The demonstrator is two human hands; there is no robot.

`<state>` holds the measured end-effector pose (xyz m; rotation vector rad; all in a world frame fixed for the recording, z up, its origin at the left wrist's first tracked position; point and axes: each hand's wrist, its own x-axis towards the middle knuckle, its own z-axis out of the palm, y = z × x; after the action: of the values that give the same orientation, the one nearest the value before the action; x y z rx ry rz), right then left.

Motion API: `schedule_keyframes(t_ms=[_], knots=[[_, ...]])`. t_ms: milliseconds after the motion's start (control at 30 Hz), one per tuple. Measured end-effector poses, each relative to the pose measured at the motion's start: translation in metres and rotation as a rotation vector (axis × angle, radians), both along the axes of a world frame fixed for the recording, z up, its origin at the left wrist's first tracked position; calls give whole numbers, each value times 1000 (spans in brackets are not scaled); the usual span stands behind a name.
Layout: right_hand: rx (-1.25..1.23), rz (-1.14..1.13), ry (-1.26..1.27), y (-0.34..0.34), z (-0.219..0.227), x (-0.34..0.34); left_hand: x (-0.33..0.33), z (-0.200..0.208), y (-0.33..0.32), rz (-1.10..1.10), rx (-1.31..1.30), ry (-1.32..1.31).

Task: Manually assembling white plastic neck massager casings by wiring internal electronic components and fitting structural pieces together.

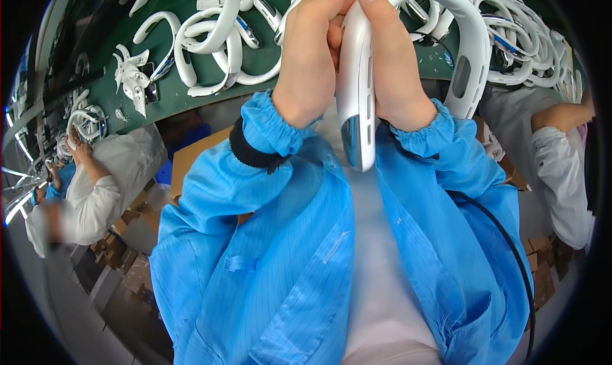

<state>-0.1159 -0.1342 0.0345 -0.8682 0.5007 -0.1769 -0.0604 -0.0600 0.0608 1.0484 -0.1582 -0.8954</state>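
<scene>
Over the near edge of the green table (169,100), the left hand (309,53) and right hand (392,65) press together around one end of a white curved band (354,85), whose loop arcs past the right wrist. On the table's left part lie more white bands (233,53) and a cluster of small white pieces (134,81), and on its right part a pile of white loops (542,65). Beside the table, a pale-sleeved co-worker (99,206) sits at its left, another pale sleeve (561,174) at its right.
</scene>
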Motion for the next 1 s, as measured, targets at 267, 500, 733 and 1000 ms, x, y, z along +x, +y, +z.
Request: schedule_keyframes(t_ms=[267, 500, 733, 1000], knots=[[-126, 77, -141, 5, 9, -11, -5, 3, 5, 44, 329, 13], [-66, 39, -98, 17, 7, -14, -15, -20, 11, 78, 332, -332], [-134, 175, -131, 16, 25, -23, -33, 2, 23, 150, 316, -399], [-171, -48, -462, 8, 18, 6, -3, -13, 0, 286, 108, -777]])
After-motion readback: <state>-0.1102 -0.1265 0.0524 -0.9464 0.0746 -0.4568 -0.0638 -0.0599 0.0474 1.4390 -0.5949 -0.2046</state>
